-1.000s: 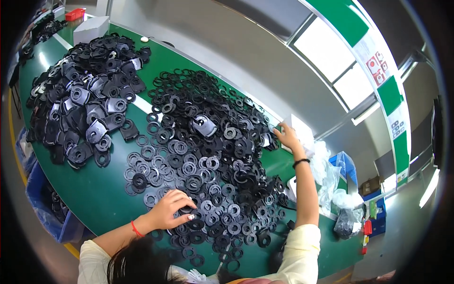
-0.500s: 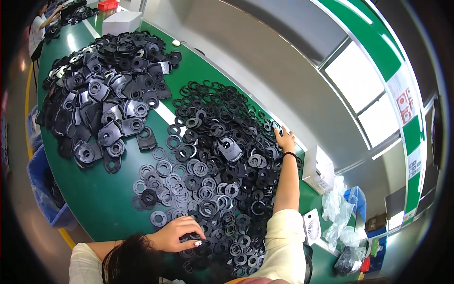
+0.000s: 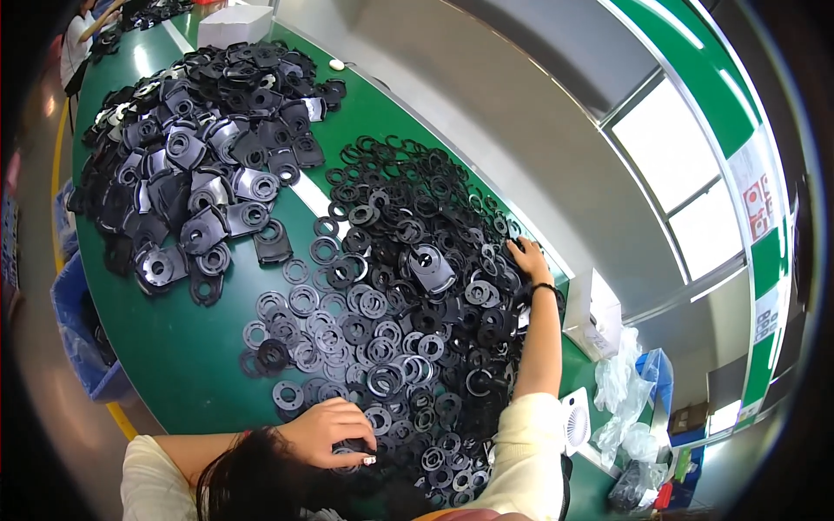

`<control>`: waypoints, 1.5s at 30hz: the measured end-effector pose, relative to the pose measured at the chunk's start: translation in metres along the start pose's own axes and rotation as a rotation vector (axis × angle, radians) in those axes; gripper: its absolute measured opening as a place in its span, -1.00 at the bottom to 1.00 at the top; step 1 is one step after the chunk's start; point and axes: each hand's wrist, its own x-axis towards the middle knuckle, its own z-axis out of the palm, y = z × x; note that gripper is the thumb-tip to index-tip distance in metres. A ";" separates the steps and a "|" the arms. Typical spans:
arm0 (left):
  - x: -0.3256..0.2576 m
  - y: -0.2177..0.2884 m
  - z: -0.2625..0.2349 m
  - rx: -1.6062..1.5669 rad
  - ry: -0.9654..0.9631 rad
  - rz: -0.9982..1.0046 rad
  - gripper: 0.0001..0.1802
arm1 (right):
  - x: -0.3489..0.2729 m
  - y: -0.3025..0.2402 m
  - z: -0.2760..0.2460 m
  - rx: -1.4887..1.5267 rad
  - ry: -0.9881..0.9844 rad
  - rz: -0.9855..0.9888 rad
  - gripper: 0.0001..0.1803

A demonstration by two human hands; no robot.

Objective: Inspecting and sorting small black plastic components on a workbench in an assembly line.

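Sorting is judged to be the step in hand: flat black ring-shaped parts (image 3: 382,330) are spread in a broad heap across the green table (image 3: 187,365), and both hands are set into that heap.

Left to right. A separate pile of larger black plate-like parts (image 3: 204,165) is seen at the left, well apart from either hand. The left hand (image 3: 334,430) is held at the near edge of the ring heap, palm down, fingers curled over a few rings; whether a ring is actually pinched cannot be told, since the fingertips are partly hidden by the parts. One larger black plate (image 3: 430,265) is seen lying on top of the rings mid-heap, between the two hands. The right hand (image 3: 526,259) is stretched to the far edge of the heap, arm nearly straight, fingers spread flat and resting on the rings; nothing is gripped. A dark band is worn at that wrist.

For good handling, it is judged that rings should be drawn off the thin outer edge of the heap, where single layers are seen, rather than dug from the dense middle. The flat right hand is suited to raking parts inward; the curled left hand is suited to picking. The odd plate is best lifted off first.

At the far right, a white box (image 3: 595,313) and clear plastic bags (image 3: 625,408) are noted beside the table.
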 end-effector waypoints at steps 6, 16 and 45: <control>-0.001 -0.001 0.002 0.032 0.005 0.009 -0.81 | -0.046 0.016 -0.029 -0.075 -0.302 -0.178 -0.32; -0.006 0.002 0.004 0.044 -0.012 -0.031 -0.82 | -0.037 0.044 -0.050 0.081 0.381 0.020 -0.45; -0.004 0.003 0.010 0.094 0.001 0.041 -0.84 | -0.213 -0.050 -0.048 0.420 -0.469 -0.572 -0.59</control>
